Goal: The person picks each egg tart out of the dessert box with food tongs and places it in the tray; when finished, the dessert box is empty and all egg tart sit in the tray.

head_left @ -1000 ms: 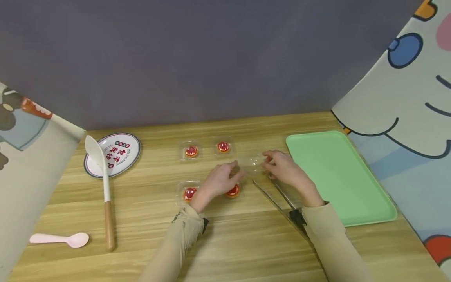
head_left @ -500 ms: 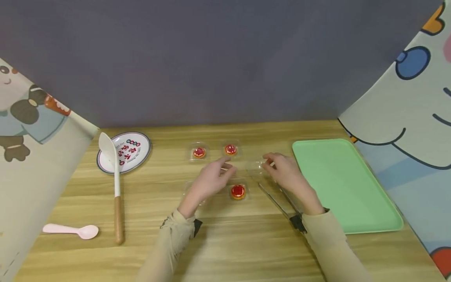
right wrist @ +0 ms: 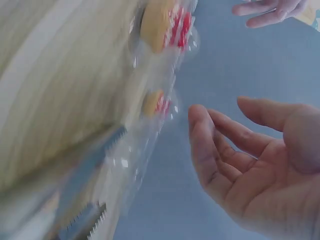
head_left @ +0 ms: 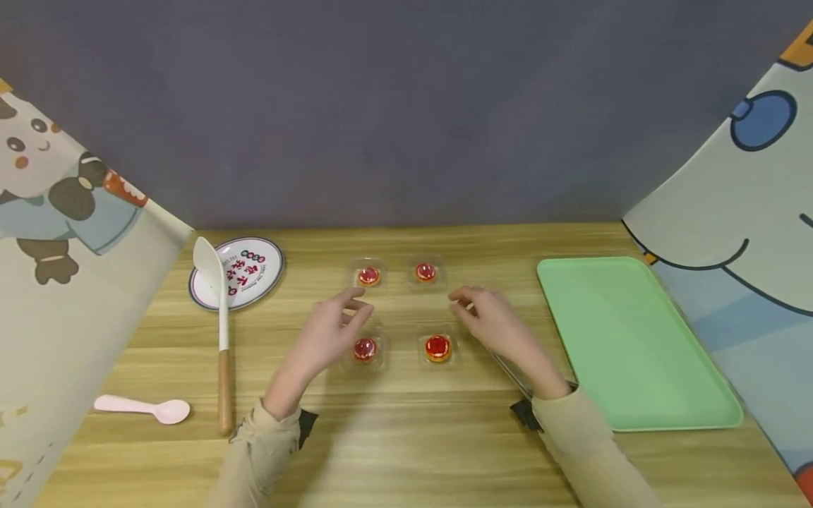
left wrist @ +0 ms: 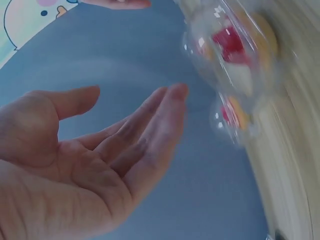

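Small red-topped tarts sit in clear plastic boxes on the wooden table. In the head view my left hand [head_left: 327, 331] hovers beside the front left tart [head_left: 365, 351], its fingers loosely spread and holding nothing. My right hand [head_left: 498, 328] hangs over metal tongs [head_left: 511, 371], also holding nothing, to the right of the front right tart [head_left: 437, 348]. The right wrist view shows the tongs' toothed tips [right wrist: 92, 220] and a clear plastic box [right wrist: 125, 165] beyond them. Two more boxed tarts, a left one [head_left: 369, 276] and a right one [head_left: 425, 272], stand behind.
At the right lies a green tray [head_left: 641, 346]. A patterned plate [head_left: 260, 275] stands back left, with the head of a white, wooden-handled ladle [head_left: 225, 381] over it. A pink spoon [head_left: 168, 411] lies front left. A dark grey wall [head_left: 406, 113] rises behind the table.
My hands have drawn apart: the left has moved left and towards me, off the area around the clear box. The right stays near the tongs. The head view has shifted slightly.
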